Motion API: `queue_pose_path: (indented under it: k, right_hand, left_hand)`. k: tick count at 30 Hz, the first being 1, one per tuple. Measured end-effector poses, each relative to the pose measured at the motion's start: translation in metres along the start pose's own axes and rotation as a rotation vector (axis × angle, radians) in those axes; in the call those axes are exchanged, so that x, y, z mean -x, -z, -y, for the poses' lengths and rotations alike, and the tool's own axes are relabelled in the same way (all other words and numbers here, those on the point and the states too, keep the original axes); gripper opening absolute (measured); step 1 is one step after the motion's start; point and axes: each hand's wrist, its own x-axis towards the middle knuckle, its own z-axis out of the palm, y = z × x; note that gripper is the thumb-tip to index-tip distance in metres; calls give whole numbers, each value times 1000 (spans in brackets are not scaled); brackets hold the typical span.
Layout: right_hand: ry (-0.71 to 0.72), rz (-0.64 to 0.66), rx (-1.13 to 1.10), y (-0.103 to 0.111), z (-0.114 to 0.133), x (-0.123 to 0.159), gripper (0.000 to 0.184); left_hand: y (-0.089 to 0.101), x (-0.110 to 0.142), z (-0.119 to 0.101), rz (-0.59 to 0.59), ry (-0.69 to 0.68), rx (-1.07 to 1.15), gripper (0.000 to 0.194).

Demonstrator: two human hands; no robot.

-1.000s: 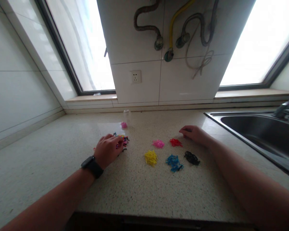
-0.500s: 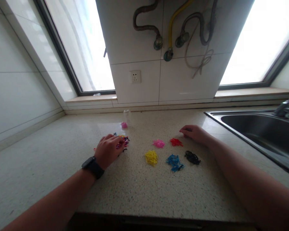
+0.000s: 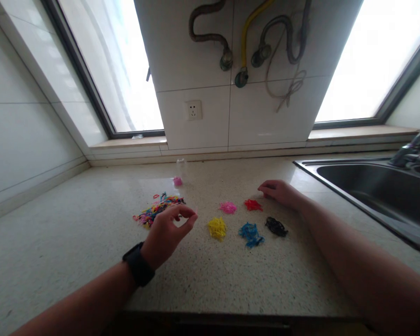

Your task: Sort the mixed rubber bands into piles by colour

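My left hand [image 3: 170, 233], with a black watch on the wrist, hovers above the speckled counter [image 3: 73, 242], thumb and forefinger pinched together; what they hold, if anything, is too small to see. Just behind it lies a mixed pile of coloured rubber bands [image 3: 157, 209]. To its right sit sorted piles: yellow [image 3: 217, 228], pink [image 3: 228, 207], red [image 3: 253, 204], blue [image 3: 251, 233] and black [image 3: 276, 226]. My right hand [image 3: 278, 191] rests on the counter beside the red pile, fingers loosely curled.
A small clear container with a pink lump [image 3: 178, 179] stands behind the mixed pile. A steel sink [image 3: 371, 186] with a tap [image 3: 409, 147] fills the right side. A wall socket [image 3: 193, 110] and hoses are on the tiled wall behind. The counter's front edge is close.
My left hand has lifted off the mixed pile and drawn back towards me and to the right, now pinched, uncovering the pile. My right hand has stayed put.
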Motion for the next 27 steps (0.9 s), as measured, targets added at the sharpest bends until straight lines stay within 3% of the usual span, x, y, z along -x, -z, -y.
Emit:
queue_pose_path:
  k: [5, 8, 15, 27]
  right_hand:
    - [12, 4, 9, -1, -6, -2, 42]
    - [12, 2, 5, -1, -6, -3, 42]
    - [-14, 16, -6, 0, -2, -1, 42]
    - [-18, 19, -35, -1, 3, 1, 40]
  left_hand:
    - [-17, 20, -21, 202, 240, 491, 25]
    - [-23, 26, -21, 254, 307, 622, 25]
    - [-29, 26, -15, 239, 426, 704, 28]
    - [-30, 25, -13, 243, 400, 718, 31]
